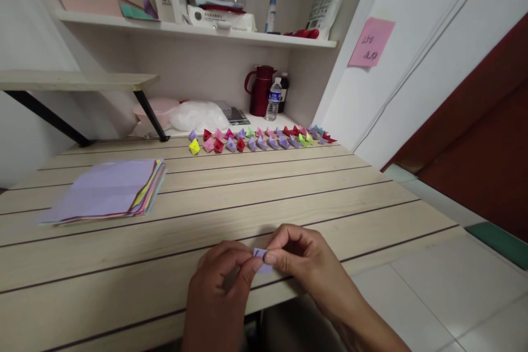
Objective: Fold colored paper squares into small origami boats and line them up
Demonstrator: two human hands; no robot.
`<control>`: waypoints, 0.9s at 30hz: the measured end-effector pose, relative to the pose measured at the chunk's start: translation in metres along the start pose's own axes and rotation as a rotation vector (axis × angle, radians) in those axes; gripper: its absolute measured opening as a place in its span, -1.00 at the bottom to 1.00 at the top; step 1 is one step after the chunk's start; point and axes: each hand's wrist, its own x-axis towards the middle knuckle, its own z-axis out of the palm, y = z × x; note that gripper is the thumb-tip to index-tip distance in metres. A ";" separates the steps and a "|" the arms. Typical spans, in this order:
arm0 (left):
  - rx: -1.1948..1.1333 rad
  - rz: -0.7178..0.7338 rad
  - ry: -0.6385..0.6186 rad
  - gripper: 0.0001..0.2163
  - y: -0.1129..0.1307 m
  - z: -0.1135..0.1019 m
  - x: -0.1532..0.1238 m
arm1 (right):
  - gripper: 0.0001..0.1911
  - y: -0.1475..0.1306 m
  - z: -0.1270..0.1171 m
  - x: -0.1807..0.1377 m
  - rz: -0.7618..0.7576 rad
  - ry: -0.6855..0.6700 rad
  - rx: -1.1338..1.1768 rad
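Near the table's front edge, a small folded piece of purple paper (259, 253) is pinched between my two hands. My left hand (225, 269) grips its left side between thumb and forefinger. On the right side, my right hand (295, 250) pinches it the same way. The fingertips cover part of the folds. A stack of coloured paper sheets (103, 187), purple on top, lies to the left. Two rows of small folded paper shapes (240, 144) in purple, red, pink, yellow and green stand along the back of the table.
Behind the shapes are a dark red jug (261, 91), a water bottle (273, 100) and a white plastic bag (200, 116). A small raised shelf (78, 81) on black legs stands at the back left. Boxes and packets fill the wall shelf (206, 33) above.
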 end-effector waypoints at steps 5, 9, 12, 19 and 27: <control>-0.067 -0.050 0.005 -0.88 -0.005 0.003 -0.006 | -0.77 -0.001 -0.002 0.003 0.006 -0.056 0.054; -0.072 -0.104 0.025 -0.87 -0.010 0.008 -0.008 | -0.75 0.001 -0.003 0.004 -0.030 -0.068 0.013; -0.068 -0.141 -0.018 -0.84 -0.005 0.005 0.000 | -0.74 -0.004 -0.004 0.006 -0.098 -0.056 -0.118; -0.256 -0.354 -0.147 -0.80 0.014 -0.009 0.023 | -0.76 -0.031 -0.004 0.019 -0.257 -0.173 -0.344; -0.643 -0.506 0.181 -0.60 0.009 -0.002 0.034 | -0.36 -0.004 0.025 0.021 -0.158 -0.111 0.429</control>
